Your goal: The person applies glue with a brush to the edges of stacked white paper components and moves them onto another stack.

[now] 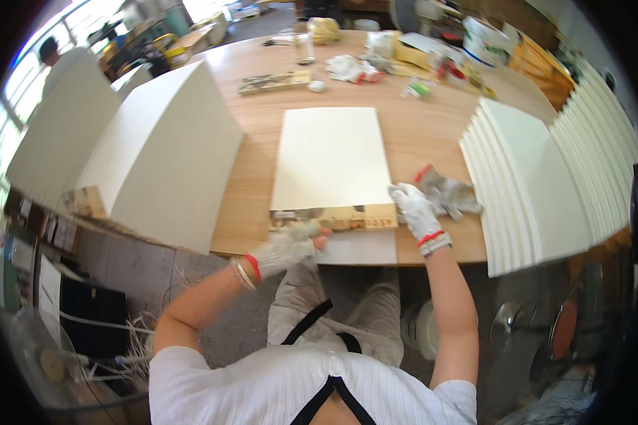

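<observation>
Mid-frame: white rectangular paper-like sheet (332,157), long axis up-frame; white-gloved right hand (413,207) at lower-right corner, blurred gloved left hand (287,249) near crosswise tan patterned strip (365,218); cannot tell grips

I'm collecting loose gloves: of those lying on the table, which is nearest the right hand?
The greyish glove, lying just right of the right hand; the whiter gloves lie much farther across the table.

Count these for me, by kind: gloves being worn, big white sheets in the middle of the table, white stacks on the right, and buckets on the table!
Worn gloves: 2
Big white sheet: 1
White stacks: 2
Bucket: 1
Total: 6
</observation>
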`<state>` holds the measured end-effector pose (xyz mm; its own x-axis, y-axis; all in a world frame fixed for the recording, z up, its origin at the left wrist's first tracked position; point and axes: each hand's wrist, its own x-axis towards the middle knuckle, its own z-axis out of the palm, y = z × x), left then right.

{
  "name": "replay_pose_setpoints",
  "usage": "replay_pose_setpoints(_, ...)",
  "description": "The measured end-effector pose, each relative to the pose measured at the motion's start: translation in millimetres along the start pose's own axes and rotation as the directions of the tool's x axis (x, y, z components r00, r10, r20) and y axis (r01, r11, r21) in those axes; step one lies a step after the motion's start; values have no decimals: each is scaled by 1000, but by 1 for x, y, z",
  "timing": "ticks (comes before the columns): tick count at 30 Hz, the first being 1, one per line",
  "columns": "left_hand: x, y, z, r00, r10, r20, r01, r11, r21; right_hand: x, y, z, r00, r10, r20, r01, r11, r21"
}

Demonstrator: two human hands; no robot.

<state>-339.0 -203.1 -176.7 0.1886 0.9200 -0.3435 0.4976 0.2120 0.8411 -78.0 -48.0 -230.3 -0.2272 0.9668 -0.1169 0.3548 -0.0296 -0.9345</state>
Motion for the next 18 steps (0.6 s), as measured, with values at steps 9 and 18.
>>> replay_pose_setpoints(9, 42, -12, 37, 947, -282, 156, 81, -260, -962, 110, -13, 25, 905, 7, 425, -315, 681, 660)
replay_pose_setpoints(18, 0, -24, -12, 883, -240, -404, -262, 461, -848, 122, -30, 57, 891, -344, 298, 57, 734, 677)
